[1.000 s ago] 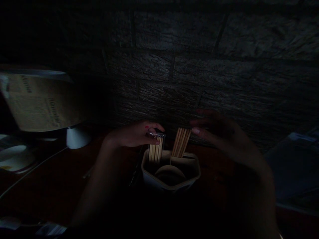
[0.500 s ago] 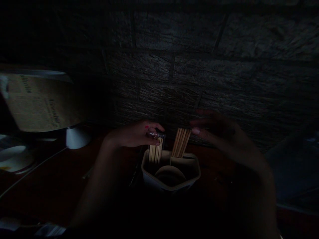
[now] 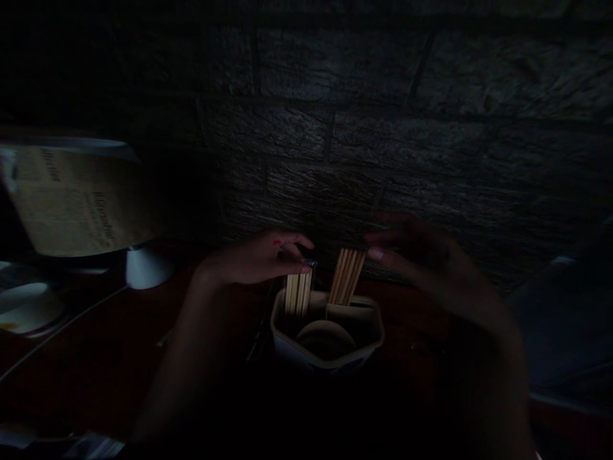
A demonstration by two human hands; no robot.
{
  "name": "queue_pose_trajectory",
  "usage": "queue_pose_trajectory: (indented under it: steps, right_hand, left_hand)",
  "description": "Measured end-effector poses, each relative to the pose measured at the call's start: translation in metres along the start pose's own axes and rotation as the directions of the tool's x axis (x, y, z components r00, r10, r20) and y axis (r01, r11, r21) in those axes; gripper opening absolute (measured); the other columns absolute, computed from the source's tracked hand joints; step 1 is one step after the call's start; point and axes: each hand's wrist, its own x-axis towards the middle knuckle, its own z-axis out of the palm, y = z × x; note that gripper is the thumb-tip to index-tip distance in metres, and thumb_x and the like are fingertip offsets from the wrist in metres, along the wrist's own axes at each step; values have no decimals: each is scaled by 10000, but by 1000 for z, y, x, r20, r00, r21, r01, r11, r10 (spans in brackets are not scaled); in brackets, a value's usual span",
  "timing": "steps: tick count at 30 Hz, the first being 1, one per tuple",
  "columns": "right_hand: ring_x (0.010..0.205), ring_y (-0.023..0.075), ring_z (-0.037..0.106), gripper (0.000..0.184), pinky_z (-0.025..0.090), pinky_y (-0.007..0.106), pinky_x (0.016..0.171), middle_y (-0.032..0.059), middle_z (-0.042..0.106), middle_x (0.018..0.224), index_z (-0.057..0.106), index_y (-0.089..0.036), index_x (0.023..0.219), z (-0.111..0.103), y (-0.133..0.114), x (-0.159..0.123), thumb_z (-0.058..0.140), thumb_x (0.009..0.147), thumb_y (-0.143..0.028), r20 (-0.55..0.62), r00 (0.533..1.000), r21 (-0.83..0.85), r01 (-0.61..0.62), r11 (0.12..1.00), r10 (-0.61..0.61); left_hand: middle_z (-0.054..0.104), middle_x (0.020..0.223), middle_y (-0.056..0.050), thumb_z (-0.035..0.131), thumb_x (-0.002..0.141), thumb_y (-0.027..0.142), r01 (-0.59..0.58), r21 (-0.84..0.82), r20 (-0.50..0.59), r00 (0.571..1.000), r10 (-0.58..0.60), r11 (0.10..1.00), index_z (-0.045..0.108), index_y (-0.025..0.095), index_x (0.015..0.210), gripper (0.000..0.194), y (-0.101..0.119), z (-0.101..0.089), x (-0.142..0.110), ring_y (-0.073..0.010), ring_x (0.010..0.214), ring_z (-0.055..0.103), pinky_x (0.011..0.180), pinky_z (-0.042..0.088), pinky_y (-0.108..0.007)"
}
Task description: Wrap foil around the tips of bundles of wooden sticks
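Observation:
In the dim head view, a pale compartmented holder point(image 3: 278, 326) stands on the table with two bundles of chopsticks upright in it. My left hand point(image 3: 261, 257) is at the top of the pale chopsticks point(image 3: 297, 294), its thumb across their front and its other fingers partly hidden behind. A bit of shiny clear wrapping shows at their upper end. To the right, browner chopsticks point(image 3: 345, 276) lean slightly in a rear compartment. Beside their tops is my right hand point(image 3: 426, 262), thumb and fingers apart; whether the thumb tip touches them is hard to tell. A round rim point(image 3: 326, 327) shows in the front compartment.
Behind the holder rises a stone-block wall point(image 3: 297, 128). On the left are a lamp with a printed shade point(image 3: 71, 198) and white base point(image 3: 146, 268), a white bowl point(image 3: 31, 306) and a thin cable point(image 3: 64, 331). A dark bluish surface point(image 3: 565, 319) is at the right.
My left thumb has shifted slightly up and right across the tops of the pale chopsticks, covering more of the wrapping. My right hand has hardly moved.

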Motion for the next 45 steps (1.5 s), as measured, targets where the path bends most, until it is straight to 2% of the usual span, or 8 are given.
queue_pose_trajectory:
  steps: [10,17,21,25,28,33,38,45]
  right_hand:
    - [1029,262,721,606,628,390,878,72,751,1086,612,-233,1218,0,-3,-1,837,696,-445,-13,999,23,-39,999,39]
    - [1113,284,683,588,607,426,911,59,727,1153,612,-275,1216,3,-2,-3,847,693,-404,-187,980,14,71,997,-67]
    - [1183,275,644,619,566,452,981,48,687,1246,570,-306,1282,13,-4,-6,830,725,-370,-195,967,-21,163,986,-164]
    - [1089,270,684,543,576,442,941,56,721,1158,615,-263,1226,19,-26,8,819,731,-351,-48,976,-121,207,971,-214]
    - [1012,271,708,605,605,413,828,66,733,1131,599,-244,1284,24,-49,33,807,730,-366,191,975,-237,154,959,-109]
    - [955,270,718,745,583,388,793,102,742,1072,510,-176,1388,44,-60,74,795,721,-348,529,833,-438,104,893,162]
    - [869,267,717,636,538,334,680,64,763,975,552,-213,1307,65,-62,83,778,714,-245,577,743,-630,139,764,340]
    - [831,234,699,495,501,303,669,32,735,877,597,-190,1138,77,-60,80,775,676,-188,640,687,-629,210,748,345]
  left_hand:
    - [749,1033,-89,649,852,347,15,5,-26,1000,-15,1000,557,140,1264,470,-2,-3,-2,-215,967,700,829,532,-334]
    - [747,1063,-60,634,883,392,-40,97,-283,957,66,995,613,162,1202,394,6,-8,-9,-192,1014,687,911,529,-333]
    - [745,1047,-50,642,878,376,-49,99,-322,943,78,994,631,160,1181,373,8,-12,-14,-182,1013,681,908,533,-320]
    - [742,1035,-52,652,866,352,-73,58,-325,942,88,996,621,160,1197,383,4,-17,-19,-180,987,687,887,533,-317]
    - [747,1006,-55,654,859,326,-104,35,-284,953,110,994,615,152,1186,372,-3,-20,-19,-179,959,697,858,533,-308]
    - [756,938,-53,713,786,273,-118,-42,-72,991,115,992,620,143,1125,376,-20,-22,-12,-172,874,714,747,525,-255]
    - [756,918,-68,739,747,223,-88,-86,-3,996,88,992,623,122,1143,424,-26,-18,-2,-182,849,710,688,501,-235]
    - [749,936,-66,726,740,161,-134,6,-17,991,134,991,618,118,1175,450,-27,-13,6,-169,812,693,631,460,-214]
